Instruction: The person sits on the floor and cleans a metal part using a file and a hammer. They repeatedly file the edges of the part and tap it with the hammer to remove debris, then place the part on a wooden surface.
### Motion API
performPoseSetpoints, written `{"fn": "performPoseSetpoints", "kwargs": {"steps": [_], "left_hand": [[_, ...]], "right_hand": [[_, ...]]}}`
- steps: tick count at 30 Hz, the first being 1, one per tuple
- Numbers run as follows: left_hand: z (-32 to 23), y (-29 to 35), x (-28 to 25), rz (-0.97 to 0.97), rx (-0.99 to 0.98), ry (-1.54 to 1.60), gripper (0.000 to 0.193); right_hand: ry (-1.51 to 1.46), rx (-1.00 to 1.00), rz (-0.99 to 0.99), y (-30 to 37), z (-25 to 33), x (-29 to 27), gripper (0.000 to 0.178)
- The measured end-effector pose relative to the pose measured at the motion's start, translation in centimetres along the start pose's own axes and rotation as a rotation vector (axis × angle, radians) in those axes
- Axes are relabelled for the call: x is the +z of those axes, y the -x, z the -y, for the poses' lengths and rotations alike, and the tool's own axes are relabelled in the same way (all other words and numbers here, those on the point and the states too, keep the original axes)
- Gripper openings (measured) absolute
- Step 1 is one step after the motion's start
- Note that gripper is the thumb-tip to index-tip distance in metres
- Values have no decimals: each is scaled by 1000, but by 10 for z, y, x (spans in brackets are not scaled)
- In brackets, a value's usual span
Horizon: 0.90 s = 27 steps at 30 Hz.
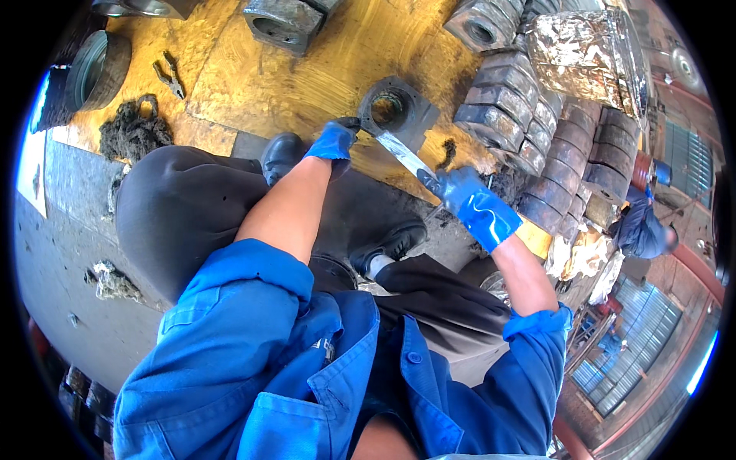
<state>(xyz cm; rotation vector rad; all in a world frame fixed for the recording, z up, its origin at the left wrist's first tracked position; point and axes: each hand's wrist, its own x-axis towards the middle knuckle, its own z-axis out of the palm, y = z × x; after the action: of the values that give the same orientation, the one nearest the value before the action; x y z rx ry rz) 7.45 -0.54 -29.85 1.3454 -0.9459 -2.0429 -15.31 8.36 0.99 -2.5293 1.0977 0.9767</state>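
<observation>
A square dark metal block (418, 115) with a round bore lies on the yellow work surface in front of me. My left hand (335, 142), in a blue glove with dark fingertips, grips the block's near left corner. In my right hand (466, 192), also gloved in blue, is a flat file (406, 156). Its shiny blade slants up and left, and its tip meets the block's near edge. The gloved fingers wrap round the file's dark handle and hide most of it.
Pliers (169, 74) and a dark clump of fibre (136, 129) lie at the left, below a large metal ring (98, 70). Stacked metal blocks (502, 100) and a battered can (586, 57) stand at the right. Another person (642, 226) bends over farther off.
</observation>
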Motion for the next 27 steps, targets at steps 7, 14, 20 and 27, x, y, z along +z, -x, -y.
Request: {"fn": "performPoseSetpoints", "kwargs": {"steps": [7, 14, 20, 27], "left_hand": [[3, -9, -9, -48, -3, -376, 35], [-23, 9, -1, 9, 58, -360, 29], [-60, 26, 3, -12, -155, -170, 30], [-55, 17, 3, -144, -78, -355, 29]], "right_hand": [[-213, 150, -62, -53, 19, -36, 42], [-397, 429, -302, -76, 5, -59, 42], [-697, 751, -4, -33, 59, -26, 46], [-866, 894, 57, -23, 121, 14, 41]]}}
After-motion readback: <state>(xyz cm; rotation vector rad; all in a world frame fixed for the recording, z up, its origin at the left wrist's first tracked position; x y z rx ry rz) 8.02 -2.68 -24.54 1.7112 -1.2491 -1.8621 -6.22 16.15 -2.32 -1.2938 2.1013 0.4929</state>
